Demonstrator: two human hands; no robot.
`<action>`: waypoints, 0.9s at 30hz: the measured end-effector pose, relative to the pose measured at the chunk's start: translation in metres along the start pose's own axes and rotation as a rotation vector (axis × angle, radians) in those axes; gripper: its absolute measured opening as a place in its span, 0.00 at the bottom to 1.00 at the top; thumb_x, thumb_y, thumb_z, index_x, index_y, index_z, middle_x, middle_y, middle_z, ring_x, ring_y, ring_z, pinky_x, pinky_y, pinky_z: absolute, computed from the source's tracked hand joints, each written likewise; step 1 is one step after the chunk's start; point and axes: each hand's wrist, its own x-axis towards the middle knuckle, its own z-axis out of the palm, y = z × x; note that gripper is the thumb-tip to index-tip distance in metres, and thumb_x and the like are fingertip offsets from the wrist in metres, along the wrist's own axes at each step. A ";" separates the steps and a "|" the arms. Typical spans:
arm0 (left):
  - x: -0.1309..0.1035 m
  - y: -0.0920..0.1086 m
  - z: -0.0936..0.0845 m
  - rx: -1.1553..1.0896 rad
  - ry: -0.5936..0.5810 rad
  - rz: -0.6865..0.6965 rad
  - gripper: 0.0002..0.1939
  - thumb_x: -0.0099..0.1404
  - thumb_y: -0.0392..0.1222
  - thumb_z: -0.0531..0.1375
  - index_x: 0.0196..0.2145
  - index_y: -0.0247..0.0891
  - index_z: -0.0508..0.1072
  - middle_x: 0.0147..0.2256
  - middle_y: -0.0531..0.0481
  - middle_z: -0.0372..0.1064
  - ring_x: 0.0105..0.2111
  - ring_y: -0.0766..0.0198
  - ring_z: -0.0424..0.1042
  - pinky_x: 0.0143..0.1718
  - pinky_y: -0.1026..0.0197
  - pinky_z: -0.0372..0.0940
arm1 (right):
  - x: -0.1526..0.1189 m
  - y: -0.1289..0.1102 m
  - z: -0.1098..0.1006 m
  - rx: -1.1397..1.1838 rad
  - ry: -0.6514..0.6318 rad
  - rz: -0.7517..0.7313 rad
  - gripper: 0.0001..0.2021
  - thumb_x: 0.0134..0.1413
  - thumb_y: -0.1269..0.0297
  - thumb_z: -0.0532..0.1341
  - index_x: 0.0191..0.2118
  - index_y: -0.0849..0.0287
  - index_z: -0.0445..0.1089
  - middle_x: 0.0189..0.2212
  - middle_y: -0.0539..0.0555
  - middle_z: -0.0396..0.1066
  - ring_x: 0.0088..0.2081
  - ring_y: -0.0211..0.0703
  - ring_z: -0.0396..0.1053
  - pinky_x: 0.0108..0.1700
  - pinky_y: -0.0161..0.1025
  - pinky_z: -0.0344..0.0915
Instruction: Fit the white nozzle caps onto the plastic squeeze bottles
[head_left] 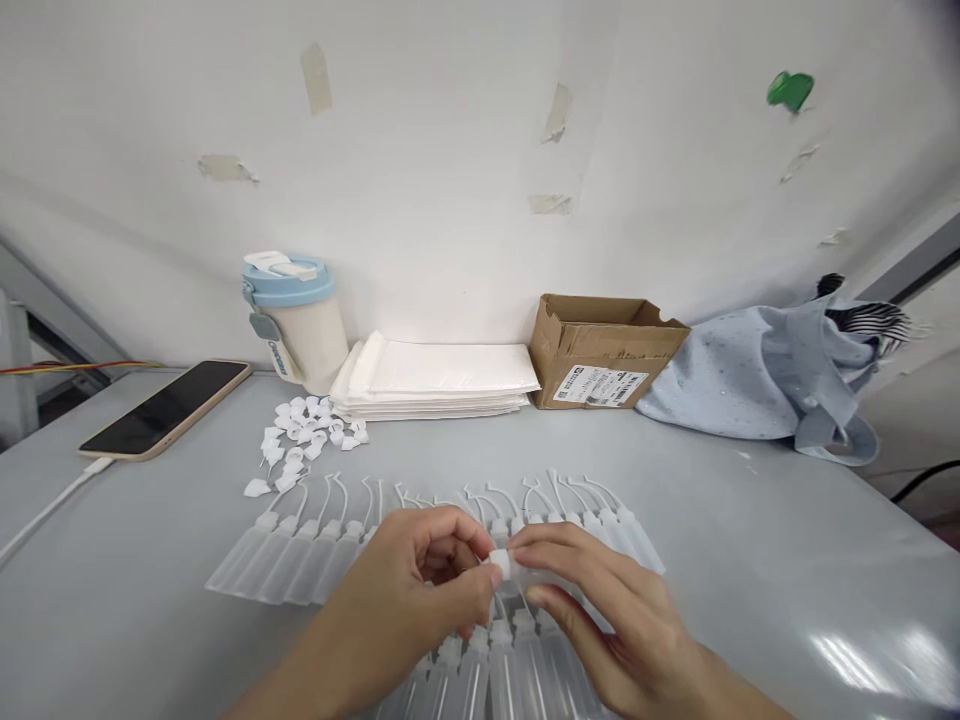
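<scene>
Lower centre of frame: left hand point(409, 590) pinches white cap point(500, 563); right hand point(634, 615) grips translucent bottle point(546, 578) immediately rightward, long axis roughly horizontal, capped end facing left.

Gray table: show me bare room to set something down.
Bare: right of the bottles, in front of the blue cloth; left, between charging cable and bottles; between brown box and bottles. Crowded: under the left hand and right hand; around white caps near the cup.
</scene>
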 end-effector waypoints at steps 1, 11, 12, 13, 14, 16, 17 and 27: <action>0.000 0.000 0.000 0.004 -0.001 0.000 0.08 0.60 0.43 0.60 0.30 0.36 0.71 0.21 0.56 0.70 0.22 0.68 0.68 0.26 0.66 0.63 | 0.000 0.000 0.000 0.005 -0.001 -0.003 0.16 0.57 0.82 0.55 0.50 0.66 0.65 0.41 0.62 0.71 0.45 0.44 0.71 0.45 0.35 0.71; 0.002 -0.006 -0.003 0.005 -0.071 -0.006 0.10 0.62 0.45 0.59 0.30 0.36 0.71 0.22 0.55 0.71 0.22 0.68 0.69 0.27 0.65 0.62 | -0.001 0.001 -0.004 -0.076 -0.102 -0.059 0.12 0.63 0.77 0.50 0.50 0.69 0.62 0.41 0.65 0.65 0.43 0.45 0.68 0.40 0.36 0.72; 0.002 -0.006 -0.003 0.001 -0.085 0.001 0.10 0.62 0.46 0.59 0.30 0.36 0.71 0.22 0.55 0.71 0.22 0.68 0.69 0.26 0.66 0.62 | -0.001 0.001 -0.004 -0.072 -0.109 -0.052 0.11 0.64 0.77 0.50 0.50 0.69 0.62 0.41 0.64 0.64 0.42 0.44 0.67 0.40 0.36 0.72; 0.001 -0.005 -0.003 -0.003 -0.097 0.009 0.11 0.62 0.47 0.59 0.30 0.36 0.72 0.22 0.55 0.71 0.22 0.68 0.69 0.26 0.66 0.62 | -0.001 0.000 -0.004 -0.055 -0.112 -0.037 0.11 0.64 0.76 0.50 0.50 0.68 0.61 0.41 0.64 0.63 0.42 0.44 0.67 0.39 0.37 0.71; 0.001 -0.005 -0.003 -0.005 -0.101 0.013 0.11 0.62 0.47 0.59 0.30 0.36 0.72 0.22 0.55 0.71 0.22 0.69 0.69 0.26 0.67 0.62 | -0.002 -0.001 -0.004 -0.025 -0.113 -0.012 0.11 0.64 0.76 0.50 0.50 0.67 0.61 0.41 0.62 0.63 0.42 0.44 0.66 0.40 0.37 0.71; 0.000 -0.003 -0.001 -0.004 -0.096 0.015 0.11 0.62 0.47 0.58 0.30 0.36 0.72 0.23 0.55 0.71 0.22 0.69 0.69 0.26 0.67 0.63 | -0.002 -0.002 -0.003 0.056 -0.104 0.045 0.12 0.63 0.76 0.51 0.51 0.62 0.60 0.41 0.59 0.63 0.42 0.44 0.66 0.41 0.38 0.70; -0.001 -0.002 -0.001 0.003 -0.089 0.020 0.10 0.62 0.46 0.58 0.31 0.36 0.72 0.23 0.55 0.71 0.22 0.69 0.69 0.27 0.67 0.64 | -0.002 -0.003 -0.003 0.104 -0.095 0.080 0.13 0.62 0.75 0.51 0.51 0.59 0.59 0.41 0.58 0.63 0.42 0.43 0.65 0.42 0.38 0.69; -0.002 -0.017 0.002 0.600 0.110 0.757 0.08 0.64 0.31 0.56 0.39 0.41 0.68 0.28 0.57 0.72 0.25 0.71 0.70 0.28 0.71 0.64 | 0.011 -0.008 -0.010 0.939 -0.135 0.796 0.07 0.61 0.62 0.57 0.43 0.55 0.59 0.37 0.47 0.60 0.27 0.29 0.57 0.33 0.33 0.58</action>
